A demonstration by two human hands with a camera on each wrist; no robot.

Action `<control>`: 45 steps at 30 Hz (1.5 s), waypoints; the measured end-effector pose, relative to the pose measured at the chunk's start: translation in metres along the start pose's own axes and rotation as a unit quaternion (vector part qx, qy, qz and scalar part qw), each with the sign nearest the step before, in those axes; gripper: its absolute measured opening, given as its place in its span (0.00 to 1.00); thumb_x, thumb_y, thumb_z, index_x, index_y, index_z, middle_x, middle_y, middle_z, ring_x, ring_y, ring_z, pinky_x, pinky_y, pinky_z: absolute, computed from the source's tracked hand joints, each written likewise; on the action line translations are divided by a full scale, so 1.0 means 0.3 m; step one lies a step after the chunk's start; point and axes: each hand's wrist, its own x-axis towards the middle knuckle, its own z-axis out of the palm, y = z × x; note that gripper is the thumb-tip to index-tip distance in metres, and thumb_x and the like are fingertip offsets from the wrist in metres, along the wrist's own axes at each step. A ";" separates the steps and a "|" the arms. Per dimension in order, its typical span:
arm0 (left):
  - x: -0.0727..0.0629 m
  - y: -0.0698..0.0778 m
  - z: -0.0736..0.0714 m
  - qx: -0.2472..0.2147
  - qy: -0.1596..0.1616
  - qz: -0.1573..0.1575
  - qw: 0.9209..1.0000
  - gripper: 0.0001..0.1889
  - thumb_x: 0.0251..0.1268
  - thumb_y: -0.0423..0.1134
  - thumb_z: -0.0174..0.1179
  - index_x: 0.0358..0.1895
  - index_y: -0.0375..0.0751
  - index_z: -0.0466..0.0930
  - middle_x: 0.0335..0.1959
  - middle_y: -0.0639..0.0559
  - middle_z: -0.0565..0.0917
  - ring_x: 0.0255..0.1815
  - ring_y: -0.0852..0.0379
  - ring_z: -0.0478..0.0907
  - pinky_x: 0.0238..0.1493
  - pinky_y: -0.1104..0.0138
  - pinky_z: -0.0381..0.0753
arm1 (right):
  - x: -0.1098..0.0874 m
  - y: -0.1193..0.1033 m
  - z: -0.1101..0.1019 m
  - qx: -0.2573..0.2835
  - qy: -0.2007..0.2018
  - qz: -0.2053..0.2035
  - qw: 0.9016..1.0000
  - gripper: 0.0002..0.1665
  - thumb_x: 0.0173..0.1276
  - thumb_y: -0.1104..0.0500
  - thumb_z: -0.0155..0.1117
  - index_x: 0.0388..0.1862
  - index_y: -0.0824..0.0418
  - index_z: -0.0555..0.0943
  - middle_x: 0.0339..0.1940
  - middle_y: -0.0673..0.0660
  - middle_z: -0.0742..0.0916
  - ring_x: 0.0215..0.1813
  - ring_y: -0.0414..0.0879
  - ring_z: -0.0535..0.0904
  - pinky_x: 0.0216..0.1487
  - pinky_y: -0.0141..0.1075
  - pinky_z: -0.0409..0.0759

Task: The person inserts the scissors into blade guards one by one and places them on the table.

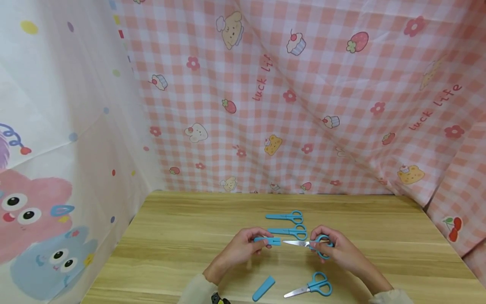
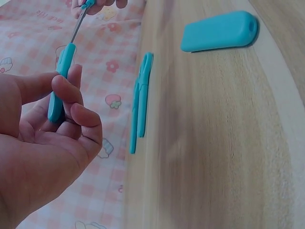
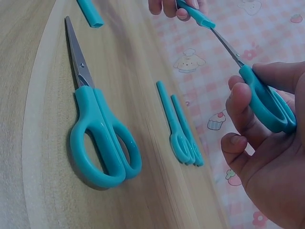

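Note:
My left hand (image 1: 243, 247) pinches a blue scissors cover (image 1: 274, 241) between thumb and fingers, its mouth facing right. With thumb and fingers, my right hand (image 1: 341, 249) grips blue-handled scissors (image 3: 262, 98) by the handles, their closed blades pointing left. The blade tip is at the cover's mouth; whether it has entered cannot be told. On the table below lie a loose blue cover (image 2: 219, 31) and bare-bladed scissors (image 3: 102, 138). Behind the hands, two covered pairs lie side by side, a farther pair (image 1: 284, 217) and a nearer pair (image 1: 288, 232).
The wooden table (image 1: 182, 223) runs back to a pink checked cloth (image 1: 243, 139) hanging behind it. A white patterned cloth (image 1: 91, 169) hangs along the left side.

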 end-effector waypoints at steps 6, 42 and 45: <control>-0.003 0.005 0.000 0.001 -0.005 0.005 1.000 0.09 0.72 0.34 0.58 0.49 0.39 0.83 0.36 0.46 0.87 0.27 0.60 0.72 0.31 0.71 0.75 | 0.003 -0.003 0.003 0.000 0.002 0.009 1.000 0.10 0.74 0.64 0.59 0.46 0.70 0.72 0.32 0.53 0.82 0.25 0.41 0.78 0.25 0.39 0.81; 0.004 0.006 0.027 0.004 -0.007 -0.002 1.000 0.08 0.71 0.33 0.58 0.47 0.42 0.84 0.36 0.48 0.87 0.26 0.61 0.71 0.32 0.69 0.75 | 0.011 0.004 0.020 -0.012 -0.008 0.031 0.999 0.11 0.73 0.59 0.61 0.45 0.67 0.74 0.26 0.53 0.80 0.24 0.41 0.79 0.25 0.39 0.79; 0.003 0.010 0.028 0.001 -0.008 -0.003 1.000 0.08 0.71 0.33 0.58 0.47 0.41 0.84 0.36 0.46 0.87 0.26 0.62 0.71 0.31 0.70 0.74 | 0.011 0.000 0.022 -0.008 -0.009 0.025 1.000 0.11 0.73 0.60 0.60 0.46 0.68 0.74 0.27 0.53 0.81 0.24 0.41 0.78 0.25 0.38 0.79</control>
